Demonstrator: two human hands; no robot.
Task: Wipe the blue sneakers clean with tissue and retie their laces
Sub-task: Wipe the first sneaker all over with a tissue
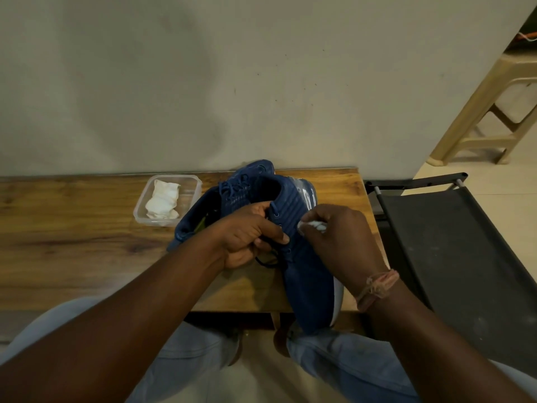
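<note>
Far sneaker [203, 216] half hidden behind near sneaker [308, 274].

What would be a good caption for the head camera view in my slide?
Left hand steadies a blue sneaker while right hand wipes it with tissue.

A brown wooden desk [72, 228] stood against a plain grey wall [203, 82]. The wall had small dark spots on it. To the right of the desk was a black folding frame [453, 242] with dark cloth stretched across it and thin metal bars at its far end. Behind that, on the pale tiled floor [499, 175], stood a cream plastic stool [491, 112]. Only part of the stool showed. Something orange [523, 39] peeked out at the top right corner, too small to make out.
</note>
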